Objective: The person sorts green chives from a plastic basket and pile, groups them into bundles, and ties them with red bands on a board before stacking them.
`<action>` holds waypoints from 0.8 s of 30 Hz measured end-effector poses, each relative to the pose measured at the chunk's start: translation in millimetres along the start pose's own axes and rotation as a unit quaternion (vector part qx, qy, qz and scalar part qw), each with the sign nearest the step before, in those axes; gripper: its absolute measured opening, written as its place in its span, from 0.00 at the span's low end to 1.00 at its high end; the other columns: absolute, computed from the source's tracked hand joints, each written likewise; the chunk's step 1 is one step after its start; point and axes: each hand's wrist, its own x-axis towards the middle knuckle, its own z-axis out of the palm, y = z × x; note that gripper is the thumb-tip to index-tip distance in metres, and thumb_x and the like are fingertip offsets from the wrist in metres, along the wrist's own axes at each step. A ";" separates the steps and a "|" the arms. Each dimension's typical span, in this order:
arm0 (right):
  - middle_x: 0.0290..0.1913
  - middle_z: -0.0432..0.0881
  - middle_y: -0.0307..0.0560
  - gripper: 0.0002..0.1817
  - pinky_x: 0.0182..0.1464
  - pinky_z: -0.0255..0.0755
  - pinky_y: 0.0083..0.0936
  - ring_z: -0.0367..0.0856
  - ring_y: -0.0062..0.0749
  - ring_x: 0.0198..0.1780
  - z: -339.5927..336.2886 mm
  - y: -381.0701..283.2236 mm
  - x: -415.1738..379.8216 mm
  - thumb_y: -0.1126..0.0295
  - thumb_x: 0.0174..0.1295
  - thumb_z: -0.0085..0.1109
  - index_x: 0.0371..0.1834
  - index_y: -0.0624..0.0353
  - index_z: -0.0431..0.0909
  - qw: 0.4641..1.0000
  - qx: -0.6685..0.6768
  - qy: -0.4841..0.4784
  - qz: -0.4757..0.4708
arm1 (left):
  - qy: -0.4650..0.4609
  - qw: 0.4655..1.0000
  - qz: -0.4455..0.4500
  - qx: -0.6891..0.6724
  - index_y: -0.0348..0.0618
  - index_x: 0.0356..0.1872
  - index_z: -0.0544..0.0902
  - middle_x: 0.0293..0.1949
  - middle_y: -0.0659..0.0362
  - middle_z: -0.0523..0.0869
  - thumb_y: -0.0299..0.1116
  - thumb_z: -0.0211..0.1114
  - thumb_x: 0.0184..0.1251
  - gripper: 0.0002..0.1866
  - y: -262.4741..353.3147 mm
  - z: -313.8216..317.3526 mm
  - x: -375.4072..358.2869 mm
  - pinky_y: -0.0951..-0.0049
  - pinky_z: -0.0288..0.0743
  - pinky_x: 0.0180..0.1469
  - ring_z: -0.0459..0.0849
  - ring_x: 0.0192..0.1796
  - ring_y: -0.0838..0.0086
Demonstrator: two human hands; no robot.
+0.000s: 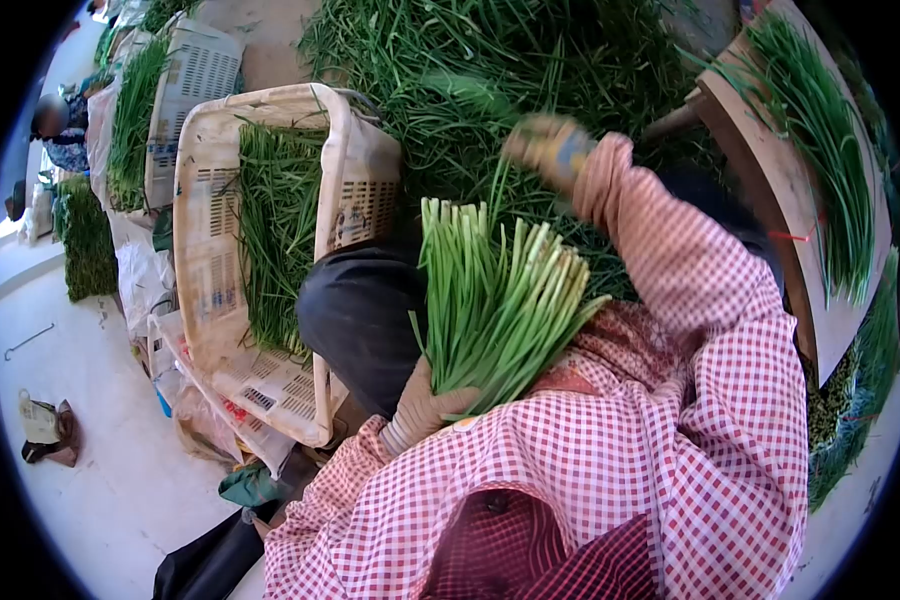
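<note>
A fanned bunch of green stalks (500, 310), with pale cut ends pointing away from me, rests over my lap. My left hand (425, 408), in a beige glove, is wrapped round its lower leafy part. Beyond the bunch and to the right is my right hand (550, 150), gloved and blurred by motion. A few thin green strands hang beside its fingers, but whether it grips them is unclear. Behind it lies a big heap of loose green leaves (420, 60).
A tall plastic crate (205, 230) holding green stalks stands at my left, with another crate (195, 90) behind it. On the right, a board (770, 170) bears a long green bunch (820, 130). A person (65, 130) is at the far left.
</note>
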 end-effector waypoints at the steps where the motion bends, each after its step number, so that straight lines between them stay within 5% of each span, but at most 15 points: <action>1: 0.48 0.84 0.46 0.20 0.60 0.72 0.39 0.79 0.42 0.52 -22.0 -24.9 -8.5 0.56 0.58 0.68 0.51 0.53 0.81 0.987 0.137 0.047 0.069 | 0.000 1.000 -0.004 0.003 0.39 0.72 0.56 0.64 0.51 0.73 0.28 0.78 0.48 0.50 -0.6 2.6 -3.0 0.63 0.67 0.66 0.73 0.64 0.62; 2: 0.41 0.85 0.43 0.16 0.54 0.75 0.34 0.80 0.35 0.46 -34.7 -4.3 11.8 0.59 0.59 0.68 0.46 0.55 0.82 0.980 0.152 0.126 0.020 | -0.004 0.999 0.005 -0.033 0.40 0.72 0.55 0.64 0.52 0.72 0.30 0.80 0.47 0.52 0.3 3.8 -5.3 0.63 0.67 0.66 0.73 0.64 0.61; 5: 0.36 0.85 0.42 0.10 0.47 0.77 0.32 0.82 0.28 0.37 -65.3 19.0 24.0 0.67 0.60 0.65 0.42 0.57 0.81 0.979 0.047 0.142 -0.138 | -0.022 0.998 0.036 -0.049 0.40 0.73 0.53 0.65 0.52 0.71 0.34 0.83 0.42 0.57 -6.0 -5.7 -5.8 0.62 0.66 0.66 0.72 0.65 0.62; 6: 0.36 0.85 0.42 0.10 0.47 0.77 0.32 0.82 0.28 0.37 -69.0 24.3 17.6 0.67 0.60 0.65 0.42 0.57 0.81 0.978 0.047 0.148 -0.137 | -0.025 0.998 0.060 0.027 0.41 0.73 0.52 0.65 0.52 0.70 0.35 0.83 0.42 0.58 -7.7 -7.0 -4.8 0.63 0.66 0.66 0.71 0.65 0.63; 8: 0.45 0.83 0.42 0.12 0.30 0.74 0.17 0.83 0.25 0.36 -75.4 27.9 -1.5 0.69 0.60 0.66 0.46 0.54 0.79 0.968 0.197 0.064 -0.144 | -0.031 0.988 0.062 0.139 0.40 0.72 0.55 0.63 0.52 0.73 0.33 0.82 0.42 0.56 -0.7 -3.3 -4.8 0.63 0.68 0.65 0.73 0.63 0.64; 11: 0.54 0.80 0.44 0.17 0.20 0.71 0.07 0.85 0.24 0.36 -90.1 10.2 -51.3 0.73 0.60 0.64 0.52 0.54 0.75 0.956 0.281 0.026 -0.082 | -0.025 0.997 -0.010 0.066 0.39 0.71 0.59 0.61 0.52 0.75 0.30 0.81 0.42 0.52 2.7 -1.0 -6.2 0.63 0.70 0.63 0.75 0.61 0.64; 12: 0.38 0.83 0.42 0.13 0.17 0.65 0.08 0.81 0.17 0.26 -93.0 7.4 -63.8 0.70 0.62 0.62 0.49 0.54 0.74 0.944 0.315 0.034 -0.091 | -0.022 1.000 0.006 0.016 0.37 0.68 0.64 0.58 0.52 0.78 0.28 0.78 0.44 0.46 3.0 2.8 -10.4 0.63 0.73 0.60 0.78 0.58 0.63; 15: 0.30 0.79 0.35 0.10 0.16 0.60 0.09 0.72 0.11 0.20 -110.6 7.5 -104.1 0.67 0.63 0.59 0.46 0.53 0.75 0.975 0.212 0.051 -0.035 | -0.031 0.999 0.023 -0.030 0.37 0.66 0.66 0.57 0.51 0.80 0.30 0.77 0.45 0.43 1.3 -6.8 -16.8 0.62 0.75 0.59 0.80 0.57 0.62; 18: 0.22 0.71 0.28 0.11 0.17 0.55 0.13 0.63 0.10 0.17 -93.6 14.0 -145.1 0.64 0.61 0.60 0.46 0.52 0.76 0.964 0.260 -0.059 -0.007 | -0.045 0.997 0.059 -0.015 0.36 0.65 0.68 0.55 0.52 0.81 0.33 0.75 0.48 0.40 -10.0 -24.3 -13.4 0.63 0.77 0.57 0.82 0.54 0.64; 19: 0.33 0.79 0.38 0.18 0.23 0.65 0.16 0.70 0.14 0.22 -90.5 13.0 -154.4 0.67 0.59 0.61 0.53 0.53 0.75 0.972 0.207 -0.106 0.040 | -0.045 0.997 0.061 -0.023 0.35 0.64 0.69 0.55 0.53 0.81 0.33 0.74 0.50 0.38 -11.3 -26.5 -14.3 0.64 0.77 0.56 0.83 0.53 0.65; 20: 0.40 0.80 0.41 0.25 0.25 0.67 0.15 0.70 0.14 0.23 -77.4 33.3 -152.3 0.67 0.56 0.65 0.59 0.53 0.73 0.974 0.194 -0.098 -0.063 | -0.063 0.989 0.127 0.040 0.35 0.62 0.72 0.53 0.53 0.82 0.31 0.72 0.52 0.34 -13.2 -19.6 -18.6 0.66 0.79 0.53 0.83 0.50 0.67; 22: 0.57 0.75 0.48 0.39 0.32 0.72 0.16 0.75 0.16 0.30 -69.5 31.9 -160.8 0.67 0.51 0.71 0.68 0.53 0.65 0.975 0.135 -0.133 -0.120 | -0.075 0.972 0.217 0.055 0.34 0.57 0.76 0.49 0.55 0.84 0.29 0.69 0.55 0.26 -16.8 -8.6 -26.1 0.71 0.81 0.46 0.85 0.45 0.71; 23: 0.65 0.70 0.52 0.45 0.38 0.76 0.18 0.79 0.20 0.36 -72.3 7.6 -168.7 0.67 0.49 0.74 0.73 0.53 0.61 0.977 0.093 -0.176 -0.074 | -0.071 0.972 0.222 0.033 0.34 0.55 0.77 0.47 0.55 0.85 0.28 0.68 0.56 0.23 -22.6 -12.9 -27.5 0.73 0.81 0.43 0.85 0.43 0.72; 24: 0.67 0.67 0.56 0.48 0.39 0.79 0.19 0.81 0.29 0.47 -61.5 8.5 -165.0 0.67 0.48 0.75 0.74 0.53 0.57 0.967 0.094 -0.202 -0.122 | -0.067 0.972 0.227 0.012 0.34 0.53 0.78 0.45 0.55 0.85 0.27 0.66 0.57 0.21 -28.4 -17.2 -28.8 0.74 0.81 0.41 0.85 0.41 0.73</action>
